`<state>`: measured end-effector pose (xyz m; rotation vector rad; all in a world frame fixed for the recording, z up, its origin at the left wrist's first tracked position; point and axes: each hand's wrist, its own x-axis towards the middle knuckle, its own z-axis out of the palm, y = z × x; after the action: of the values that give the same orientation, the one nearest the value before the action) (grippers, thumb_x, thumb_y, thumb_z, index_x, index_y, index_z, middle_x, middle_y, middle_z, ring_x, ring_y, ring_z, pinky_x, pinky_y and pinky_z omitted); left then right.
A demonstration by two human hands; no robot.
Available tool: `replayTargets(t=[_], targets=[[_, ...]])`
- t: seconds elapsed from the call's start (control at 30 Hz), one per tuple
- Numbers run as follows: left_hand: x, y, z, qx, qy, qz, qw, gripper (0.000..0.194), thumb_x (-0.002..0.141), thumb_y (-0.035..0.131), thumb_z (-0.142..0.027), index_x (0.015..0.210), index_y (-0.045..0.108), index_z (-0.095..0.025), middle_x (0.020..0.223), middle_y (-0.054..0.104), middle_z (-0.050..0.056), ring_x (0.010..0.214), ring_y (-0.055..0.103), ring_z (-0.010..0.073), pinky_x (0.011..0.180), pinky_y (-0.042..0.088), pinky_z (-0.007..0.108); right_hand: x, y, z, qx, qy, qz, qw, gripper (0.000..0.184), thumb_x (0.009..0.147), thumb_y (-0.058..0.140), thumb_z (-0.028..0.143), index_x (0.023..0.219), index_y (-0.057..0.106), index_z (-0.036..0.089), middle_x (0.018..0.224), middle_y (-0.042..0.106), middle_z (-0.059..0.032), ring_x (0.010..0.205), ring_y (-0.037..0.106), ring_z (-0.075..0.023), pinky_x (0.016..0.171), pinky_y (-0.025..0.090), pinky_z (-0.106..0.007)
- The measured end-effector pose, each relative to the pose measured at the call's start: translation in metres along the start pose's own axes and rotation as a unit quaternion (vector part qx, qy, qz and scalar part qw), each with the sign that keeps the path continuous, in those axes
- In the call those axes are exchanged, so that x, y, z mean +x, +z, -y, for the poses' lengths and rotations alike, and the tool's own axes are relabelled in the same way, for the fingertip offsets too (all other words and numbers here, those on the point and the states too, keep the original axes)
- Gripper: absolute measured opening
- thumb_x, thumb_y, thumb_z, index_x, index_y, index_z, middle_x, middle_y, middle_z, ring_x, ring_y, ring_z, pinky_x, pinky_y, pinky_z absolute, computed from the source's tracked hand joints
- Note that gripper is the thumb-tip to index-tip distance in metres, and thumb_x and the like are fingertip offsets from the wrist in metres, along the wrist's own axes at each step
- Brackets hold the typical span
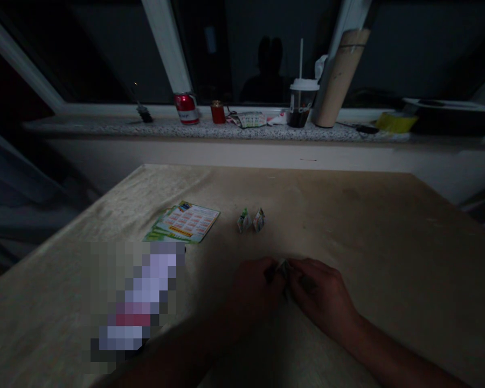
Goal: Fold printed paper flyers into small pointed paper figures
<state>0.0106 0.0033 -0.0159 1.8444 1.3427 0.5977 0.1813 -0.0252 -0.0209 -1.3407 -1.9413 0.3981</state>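
Between my two hands is a small piece of folded paper (283, 266), pinched from both sides above the table. My left hand (255, 283) grips it with closed fingers, deep in shadow. On the other side my right hand (323, 288) is closed on the same paper with thumb and fingers. Just beyond them stand two small folded paper shapes (244, 221), pointed and printed in green and white. Further left lies a fanned stack of printed leaflets (194, 220) with green edges. The lower part of the held paper is hard to make out in the dim light.
A pixelated, bright oblong object (145, 293) lies on the table (367, 215) at left. Behind, the windowsill (125, 128) carries a red can (186, 109), a small red container (217, 112), a lidded cup with straw (301, 105), a tall tan cylinder (341, 81) and a yellow item (396, 122).
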Motion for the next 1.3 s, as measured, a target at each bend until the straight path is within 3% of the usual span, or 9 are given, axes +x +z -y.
replayTargets(t=[0.23,0.3,0.37,0.47,0.6,0.87,1.0,1.17,1.3], targets=[[0.003,0.001,0.011,-0.178,-0.018,0.021,0.984,0.013,0.076,0.061,-0.027,0.074,0.065,-0.015,0.069,0.064,0.002,0.067,0.058,0.0172,0.062,0.042,0.027,0.0,-0.001,0.004,0.045,0.063,-0.008,0.997,0.018,0.087,0.057,0.017,0.104,0.063,0.02,0.066,0.068,0.0019,0.056,0.067,-0.0158,0.051,0.051,-0.024],[0.006,0.001,0.012,-0.305,-0.035,0.062,0.95,0.013,0.07,0.067,-0.025,0.077,0.067,-0.014,0.073,0.066,0.002,0.071,0.06,0.0174,0.068,0.045,0.028,0.0,-0.001,0.006,0.064,0.073,-0.02,0.995,0.01,0.087,0.058,0.018,0.096,0.057,0.022,0.065,0.066,0.003,0.054,0.065,-0.0146,0.048,0.049,-0.022],[0.009,0.003,0.012,-0.43,-0.062,0.102,0.895,0.016,0.064,0.07,-0.022,0.078,0.07,-0.014,0.074,0.067,0.002,0.073,0.062,0.0174,0.073,0.047,0.029,-0.001,-0.003,0.007,0.071,0.064,-0.037,0.995,0.009,0.088,0.059,0.018,0.09,0.052,0.023,0.066,0.064,0.0027,0.054,0.064,-0.0141,0.044,0.048,-0.021],[0.013,0.007,0.014,-0.514,-0.081,0.115,0.846,0.012,0.063,0.067,-0.022,0.072,0.069,-0.014,0.072,0.066,0.003,0.07,0.061,0.0166,0.073,0.048,0.03,-0.001,-0.004,0.005,0.056,-0.01,-0.049,0.997,0.007,0.091,0.059,0.015,0.093,0.058,0.022,0.075,0.069,-0.0007,0.062,0.068,-0.0159,0.053,0.054,-0.024],[0.015,0.01,0.019,-0.514,-0.072,0.094,0.849,0.009,0.067,0.066,-0.023,0.069,0.069,-0.014,0.076,0.067,0.005,0.072,0.06,0.0171,0.074,0.049,0.031,0.0,-0.005,0.0,0.045,-0.13,-0.059,0.989,0.025,0.09,0.066,0.013,0.114,0.067,0.021,0.101,0.078,-0.0081,0.086,0.074,-0.021,0.077,0.061,-0.034],[0.015,0.008,0.021,-0.508,-0.086,0.065,0.855,0.007,0.072,0.066,-0.022,0.067,0.068,-0.016,0.07,0.065,0.002,0.067,0.057,0.0154,0.066,0.046,0.028,0.01,-0.009,0.006,0.011,-0.154,-0.023,0.988,0.018,0.098,0.061,0.022,0.107,0.075,0.016,0.096,0.08,-0.0118,0.079,0.077,-0.0219,0.071,0.064,-0.033],[0.018,0.003,0.022,-0.518,-0.079,0.045,0.851,0.01,0.07,0.069,-0.023,0.065,0.066,-0.015,0.071,0.065,0.004,0.066,0.058,0.015,0.066,0.048,0.028,0.027,-0.016,0.012,0.024,-0.123,0.048,0.991,0.02,0.098,0.059,0.023,0.103,0.078,0.018,0.094,0.08,-0.01,0.076,0.076,-0.0207,0.07,0.061,-0.031],[0.02,-0.014,0.018,-0.543,-0.079,-0.009,0.836,0.021,0.084,0.057,-0.033,0.09,0.068,-0.016,0.097,0.071,0.01,0.084,0.067,0.019,0.076,0.055,0.032,0.076,-0.019,0.006,0.007,-0.041,0.126,0.991,0.013,0.09,0.067,0.021,0.084,0.078,0.019,0.084,0.077,-0.0042,0.074,0.071,-0.0169,0.072,0.053,-0.026],[0.02,-0.024,0.019,-0.476,-0.107,-0.073,0.87,0.023,0.089,0.052,-0.033,0.096,0.064,-0.014,0.099,0.07,0.011,0.08,0.068,0.0186,0.068,0.055,0.03,0.125,-0.01,-0.009,-0.011,-0.014,0.138,0.99,0.017,0.086,0.067,0.022,0.076,0.078,0.014,0.062,0.068,-0.0002,0.06,0.062,-0.0139,0.056,0.042,-0.023]])
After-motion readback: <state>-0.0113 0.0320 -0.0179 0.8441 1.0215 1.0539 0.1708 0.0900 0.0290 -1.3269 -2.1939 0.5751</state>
